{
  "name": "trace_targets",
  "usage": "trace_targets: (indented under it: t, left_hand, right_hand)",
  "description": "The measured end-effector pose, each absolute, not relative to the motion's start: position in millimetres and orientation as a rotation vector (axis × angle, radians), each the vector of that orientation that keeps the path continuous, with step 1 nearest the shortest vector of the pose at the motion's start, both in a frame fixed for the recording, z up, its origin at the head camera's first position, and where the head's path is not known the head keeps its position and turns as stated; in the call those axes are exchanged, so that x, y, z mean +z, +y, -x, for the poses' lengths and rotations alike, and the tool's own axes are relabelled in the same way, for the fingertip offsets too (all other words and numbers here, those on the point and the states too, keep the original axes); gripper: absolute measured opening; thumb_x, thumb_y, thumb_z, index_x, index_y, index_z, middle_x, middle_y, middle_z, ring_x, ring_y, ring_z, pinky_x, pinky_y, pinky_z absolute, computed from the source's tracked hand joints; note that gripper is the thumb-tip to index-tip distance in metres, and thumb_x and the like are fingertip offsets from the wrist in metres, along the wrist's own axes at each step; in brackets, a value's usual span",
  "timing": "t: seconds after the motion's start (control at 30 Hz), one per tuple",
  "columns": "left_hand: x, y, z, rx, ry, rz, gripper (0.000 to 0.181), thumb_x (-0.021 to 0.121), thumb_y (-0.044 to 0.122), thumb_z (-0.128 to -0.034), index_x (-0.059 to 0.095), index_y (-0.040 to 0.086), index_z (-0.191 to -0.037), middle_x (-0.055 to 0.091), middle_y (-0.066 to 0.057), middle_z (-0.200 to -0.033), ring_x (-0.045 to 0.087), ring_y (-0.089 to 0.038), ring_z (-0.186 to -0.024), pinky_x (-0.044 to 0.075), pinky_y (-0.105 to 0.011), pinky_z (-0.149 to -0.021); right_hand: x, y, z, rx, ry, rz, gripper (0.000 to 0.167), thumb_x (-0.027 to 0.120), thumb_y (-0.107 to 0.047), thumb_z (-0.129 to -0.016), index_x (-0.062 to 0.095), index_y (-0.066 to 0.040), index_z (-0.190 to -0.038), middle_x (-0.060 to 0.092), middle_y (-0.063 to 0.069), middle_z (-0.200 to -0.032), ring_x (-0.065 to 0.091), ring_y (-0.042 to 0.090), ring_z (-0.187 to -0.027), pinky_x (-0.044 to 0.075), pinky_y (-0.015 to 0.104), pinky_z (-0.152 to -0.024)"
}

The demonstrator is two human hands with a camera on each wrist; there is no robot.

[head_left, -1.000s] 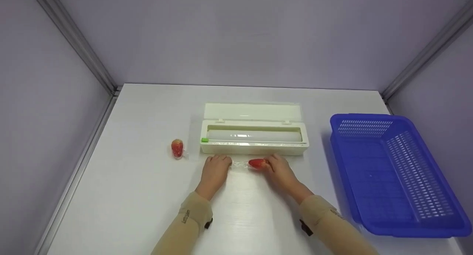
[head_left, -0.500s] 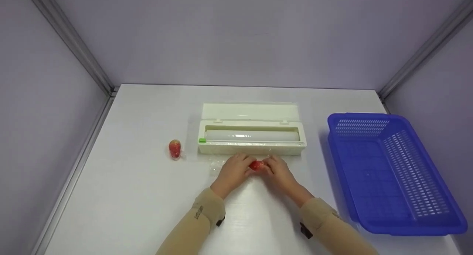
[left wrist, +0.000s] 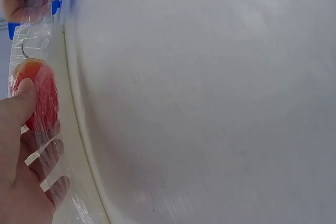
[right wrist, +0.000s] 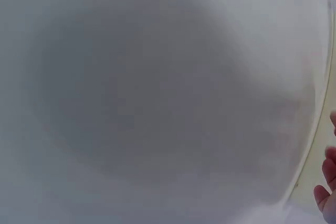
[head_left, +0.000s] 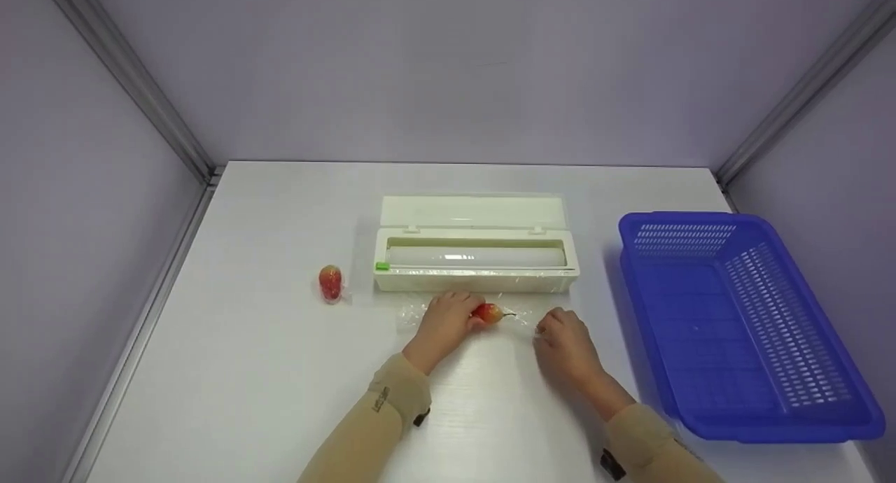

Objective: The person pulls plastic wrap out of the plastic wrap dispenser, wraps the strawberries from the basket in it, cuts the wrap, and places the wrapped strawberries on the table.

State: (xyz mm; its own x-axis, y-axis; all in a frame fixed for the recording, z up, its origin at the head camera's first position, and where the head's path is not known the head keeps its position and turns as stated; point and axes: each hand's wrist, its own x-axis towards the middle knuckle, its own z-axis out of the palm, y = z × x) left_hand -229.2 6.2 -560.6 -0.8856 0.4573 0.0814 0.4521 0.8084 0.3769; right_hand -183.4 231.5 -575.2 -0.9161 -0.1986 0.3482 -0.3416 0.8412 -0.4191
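Observation:
My left hand (head_left: 448, 320) holds a red-and-yellow fruit (head_left: 491, 313) with a thin dark stem, wrapped in clear plastic wrap (head_left: 413, 316). In the left wrist view the thumb lies on the fruit (left wrist: 39, 90) and the fingers curl under it, the film running over them. To the right of the stem, my right hand (head_left: 568, 346) pinches the twisted end of the wrap. Only a few fingertips (right wrist: 329, 171) of that hand show in the right wrist view. Just behind both hands stands a white plastic-wrap dispenser (head_left: 476, 281), lid raised, with a roll inside.
Left of the dispenser lies another wrapped red fruit (head_left: 330, 283). A blue plastic basket (head_left: 707, 329) with slotted walls takes up the right side of the white table (head_left: 259, 371). Pale panels (head_left: 448, 70) enclose the table at the back and sides.
My left hand has come right from the wrap's left end onto the fruit. My right hand has left the fruit's stem end and moved right, now gripping the film there.

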Motion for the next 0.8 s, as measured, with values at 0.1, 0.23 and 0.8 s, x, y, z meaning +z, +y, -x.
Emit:
trace_targets:
  t: [0.1,0.23,0.8]
  left_hand:
    - [-559,5,229,0.618,2.965,-0.734,0.036,0.062,0.033,-0.0839,0.061,0.017,-0.116,0.063,0.001,-0.113,0.054,-0.020,-0.109,0.043,-0.038,-0.095]
    - [-558,5,229,0.617,2.956,-0.733,0.036,0.061,0.035,-0.0845,0.061,0.017,-0.116,0.064,0.002,-0.112,0.054,-0.019,-0.110,0.042,-0.037,-0.096]
    - [-557,9,227,0.534,2.975,-0.750,0.037,0.056,0.039,-0.0856,0.060,0.019,-0.116,0.064,0.003,-0.116,0.054,-0.020,-0.109,0.043,-0.038,-0.091]
  right_hand:
    - [-576,241,182,0.928,-2.671,-0.289,0.005,0.068,-0.002,-0.077,0.064,-0.005,-0.075,0.062,0.005,-0.080,0.051,0.018,-0.077,0.042,0.032,-0.071]
    - [-571,244,183,1.480,-2.557,0.067,0.008,0.063,-0.006,-0.085,0.067,-0.001,-0.080,0.065,0.003,-0.080,0.053,0.006,-0.079,0.043,0.019,-0.074]
    - [-591,261,198,1.419,-2.486,-0.315,0.025,0.045,0.000,-0.092,0.063,-0.009,-0.108,0.055,0.003,-0.072,0.052,0.010,-0.071,0.046,0.022,-0.069]
